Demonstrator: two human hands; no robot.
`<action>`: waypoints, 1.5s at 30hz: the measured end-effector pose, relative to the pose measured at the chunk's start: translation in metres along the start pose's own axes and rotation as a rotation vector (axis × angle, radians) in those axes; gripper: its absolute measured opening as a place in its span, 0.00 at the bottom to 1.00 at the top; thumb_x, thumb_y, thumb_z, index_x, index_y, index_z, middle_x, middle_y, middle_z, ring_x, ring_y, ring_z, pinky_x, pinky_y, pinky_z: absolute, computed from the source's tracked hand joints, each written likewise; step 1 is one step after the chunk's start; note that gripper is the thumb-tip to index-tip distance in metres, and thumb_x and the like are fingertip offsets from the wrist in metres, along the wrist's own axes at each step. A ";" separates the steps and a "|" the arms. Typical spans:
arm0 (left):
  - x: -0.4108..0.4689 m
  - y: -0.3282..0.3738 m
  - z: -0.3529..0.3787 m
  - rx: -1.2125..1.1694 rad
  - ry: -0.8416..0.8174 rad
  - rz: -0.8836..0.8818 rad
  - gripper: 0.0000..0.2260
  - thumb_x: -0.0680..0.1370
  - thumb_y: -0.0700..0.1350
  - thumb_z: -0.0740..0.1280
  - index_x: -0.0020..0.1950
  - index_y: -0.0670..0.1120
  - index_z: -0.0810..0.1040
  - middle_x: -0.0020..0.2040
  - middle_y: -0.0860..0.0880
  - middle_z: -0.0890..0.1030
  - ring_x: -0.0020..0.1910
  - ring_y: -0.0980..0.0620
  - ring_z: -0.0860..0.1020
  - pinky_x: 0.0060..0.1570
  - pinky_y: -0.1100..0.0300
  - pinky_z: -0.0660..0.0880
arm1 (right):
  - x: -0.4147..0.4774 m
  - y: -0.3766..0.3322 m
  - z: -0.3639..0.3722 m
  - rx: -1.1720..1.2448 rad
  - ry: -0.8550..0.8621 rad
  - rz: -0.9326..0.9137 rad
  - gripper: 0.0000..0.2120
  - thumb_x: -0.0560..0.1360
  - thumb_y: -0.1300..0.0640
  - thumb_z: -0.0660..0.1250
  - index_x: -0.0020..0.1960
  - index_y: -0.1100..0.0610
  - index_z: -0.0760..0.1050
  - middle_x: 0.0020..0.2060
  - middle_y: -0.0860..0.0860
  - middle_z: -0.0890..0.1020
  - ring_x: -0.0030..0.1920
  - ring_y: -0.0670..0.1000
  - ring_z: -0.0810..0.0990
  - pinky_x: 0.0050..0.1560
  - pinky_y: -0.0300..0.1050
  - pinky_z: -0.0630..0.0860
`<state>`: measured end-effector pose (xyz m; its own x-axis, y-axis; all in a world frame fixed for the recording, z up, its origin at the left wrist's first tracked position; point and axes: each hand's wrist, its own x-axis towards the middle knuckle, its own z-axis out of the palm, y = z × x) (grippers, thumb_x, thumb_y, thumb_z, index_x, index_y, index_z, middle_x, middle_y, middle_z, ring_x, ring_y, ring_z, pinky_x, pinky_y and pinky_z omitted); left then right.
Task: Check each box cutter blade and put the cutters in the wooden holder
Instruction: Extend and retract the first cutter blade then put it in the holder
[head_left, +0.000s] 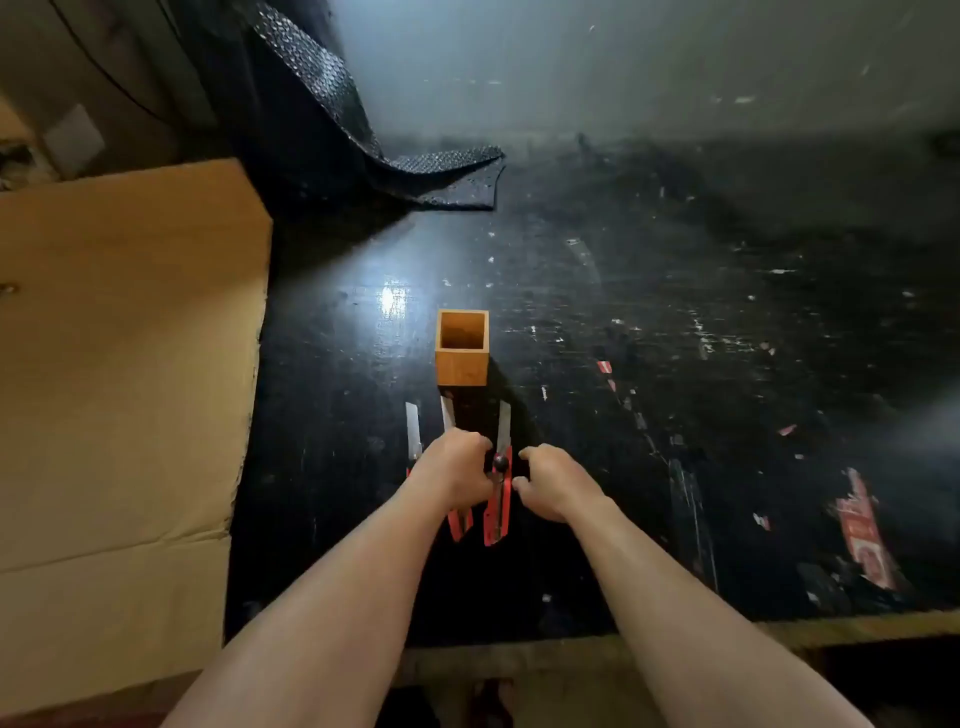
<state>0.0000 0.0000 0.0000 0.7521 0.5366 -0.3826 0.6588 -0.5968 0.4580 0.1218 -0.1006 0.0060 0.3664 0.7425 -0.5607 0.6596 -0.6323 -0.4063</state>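
Observation:
An open-topped wooden holder (462, 358) stands upright on the black table and looks empty. Three red-handled box cutters lie side by side just in front of it, blades extended toward it. The left cutter (413, 431) lies free. My left hand (454, 470) is curled over the middle cutter (460, 524), hiding most of its handle; its blade tip shows beyond my knuckles. The right cutter (497, 512) has a black knob on its slider. My right hand (550, 480) rests beside it, thumb and forefinger apart at its right edge.
A large flat cardboard sheet (119, 374) covers the left side. Black textured mats (415, 171) lie folded at the back left. The scuffed black tabletop (675, 338) carries torn red label scraps (862, 530) at right. The table's near edge (571, 654) runs just below my forearms.

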 end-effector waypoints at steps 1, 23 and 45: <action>0.005 -0.003 0.008 0.018 -0.008 -0.008 0.06 0.74 0.49 0.71 0.47 0.48 0.83 0.42 0.49 0.83 0.41 0.49 0.82 0.45 0.48 0.84 | 0.003 0.002 0.004 0.006 -0.003 0.013 0.22 0.80 0.57 0.66 0.73 0.56 0.72 0.69 0.56 0.76 0.65 0.55 0.79 0.63 0.51 0.78; -0.008 0.015 0.026 -0.708 0.328 -0.198 0.12 0.78 0.37 0.73 0.60 0.47 0.83 0.52 0.51 0.86 0.53 0.54 0.84 0.55 0.54 0.83 | -0.007 0.016 0.017 0.886 0.238 0.045 0.08 0.78 0.64 0.70 0.52 0.52 0.79 0.47 0.54 0.86 0.47 0.52 0.88 0.52 0.55 0.85; -0.062 0.015 -0.141 -1.202 0.329 0.097 0.18 0.79 0.26 0.65 0.66 0.41 0.80 0.41 0.47 0.89 0.38 0.50 0.88 0.35 0.56 0.84 | -0.043 -0.104 -0.109 0.609 0.524 -0.607 0.13 0.79 0.66 0.67 0.60 0.54 0.80 0.48 0.52 0.85 0.46 0.47 0.86 0.45 0.40 0.84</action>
<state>-0.0392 0.0418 0.1439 0.6426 0.7477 -0.1674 0.0380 0.1870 0.9816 0.1086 -0.0422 0.1507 0.4186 0.8877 0.1920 0.4362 -0.0110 -0.8998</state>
